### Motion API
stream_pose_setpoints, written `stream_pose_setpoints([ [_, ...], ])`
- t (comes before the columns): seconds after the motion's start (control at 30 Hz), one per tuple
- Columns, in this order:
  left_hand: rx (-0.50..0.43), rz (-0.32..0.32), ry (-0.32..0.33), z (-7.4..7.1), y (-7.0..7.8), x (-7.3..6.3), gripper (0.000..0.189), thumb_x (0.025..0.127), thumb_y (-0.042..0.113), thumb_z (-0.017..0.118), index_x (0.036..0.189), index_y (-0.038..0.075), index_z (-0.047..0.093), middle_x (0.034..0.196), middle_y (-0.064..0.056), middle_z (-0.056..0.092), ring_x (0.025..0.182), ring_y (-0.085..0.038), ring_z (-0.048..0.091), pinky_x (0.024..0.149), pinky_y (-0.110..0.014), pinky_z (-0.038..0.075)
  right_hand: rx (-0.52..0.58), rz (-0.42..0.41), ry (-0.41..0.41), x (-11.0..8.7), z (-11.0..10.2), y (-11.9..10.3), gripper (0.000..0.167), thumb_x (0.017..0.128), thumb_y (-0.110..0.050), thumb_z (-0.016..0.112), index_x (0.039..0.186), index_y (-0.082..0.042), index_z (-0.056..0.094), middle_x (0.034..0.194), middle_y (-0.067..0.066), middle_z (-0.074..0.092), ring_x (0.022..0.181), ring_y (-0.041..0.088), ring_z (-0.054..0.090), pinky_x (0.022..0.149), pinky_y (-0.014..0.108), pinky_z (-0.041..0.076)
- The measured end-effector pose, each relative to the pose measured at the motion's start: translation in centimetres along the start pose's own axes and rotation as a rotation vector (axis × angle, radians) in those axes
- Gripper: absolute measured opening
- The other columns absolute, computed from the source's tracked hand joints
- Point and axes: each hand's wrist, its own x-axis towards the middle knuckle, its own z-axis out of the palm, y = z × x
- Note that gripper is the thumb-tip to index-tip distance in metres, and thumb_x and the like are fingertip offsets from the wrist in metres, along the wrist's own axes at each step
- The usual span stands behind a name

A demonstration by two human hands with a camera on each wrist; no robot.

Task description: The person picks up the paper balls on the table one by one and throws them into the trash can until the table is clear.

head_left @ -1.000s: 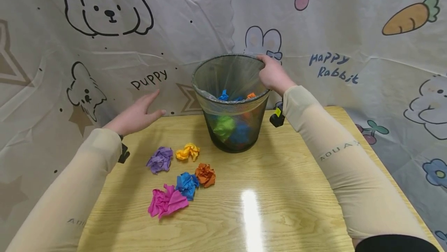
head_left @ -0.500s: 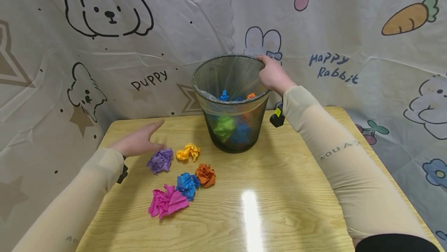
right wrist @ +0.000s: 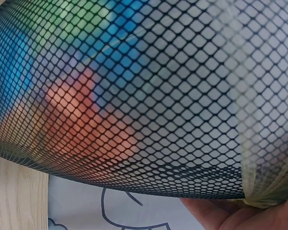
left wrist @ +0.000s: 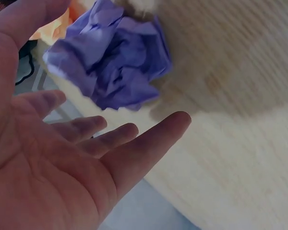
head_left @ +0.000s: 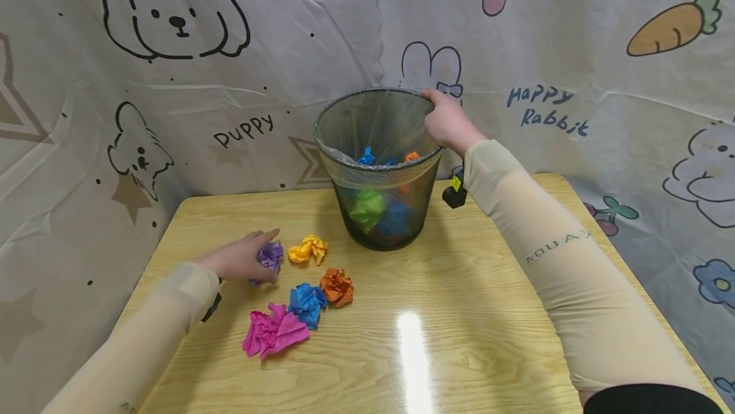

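My left hand reaches down around a crumpled purple paper ball on the table. In the left wrist view the fingers are spread and fairly straight, with a gap between them and the purple paper ball. My right hand grips the right rim of a black mesh wastebasket, which has a clear liner. Through the mesh in the right wrist view, blurred blue, green and orange-red paper shows, and the right hand holds on at the lower edge.
A yellow paper ball lies just right of the purple one. Nearer me are an orange ball, a blue ball and a pink ball, close together on the wooden table. A printed cloth hangs behind.
My left hand has come down from above the table's back left edge and toward me, to the purple paper ball. The right hand stays on the wastebasket rim.
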Motion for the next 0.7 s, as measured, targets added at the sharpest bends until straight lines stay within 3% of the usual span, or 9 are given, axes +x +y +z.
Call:
stream_pose_setpoints([
  [0.33,0.025,-0.019,0.027,1.4,0.1,0.6,0.104,0.084,0.036,0.084,0.163,0.004,0.024,0.157,-0.043,0.017,0.139,-0.060,0.031,0.107,-0.071,0.031,-0.006,0.003,0.005,0.3,0.0,0.0,0.075,0.096,0.006,0.027,0.166,-0.018,0.018,0.169,0.005,0.020,0.089,0.034,0.059,0.047,0.027,0.032],
  [0.53,0.054,-0.046,0.031,1.6,0.4,0.7,0.097,0.084,0.032,0.084,0.161,0.005,0.031,0.157,-0.042,0.020,0.138,-0.059,0.034,0.105,-0.071,0.034,-0.001,0.005,0.002,0.2,0.0,0.1,0.074,0.096,0.006,0.027,0.166,-0.018,0.018,0.170,0.004,0.019,0.114,0.027,0.054,0.048,0.028,0.033],
  [0.7,0.098,-0.032,0.038,1.8,0.2,0.8,0.090,0.085,0.031,0.083,0.158,0.005,0.038,0.154,-0.042,0.026,0.133,-0.058,0.041,0.103,-0.069,0.038,-0.007,-0.003,0.008,0.3,0.0,0.1,0.074,0.096,0.006,0.027,0.166,-0.017,0.019,0.169,0.005,0.020,0.114,0.028,0.055,0.048,0.028,0.034],
])
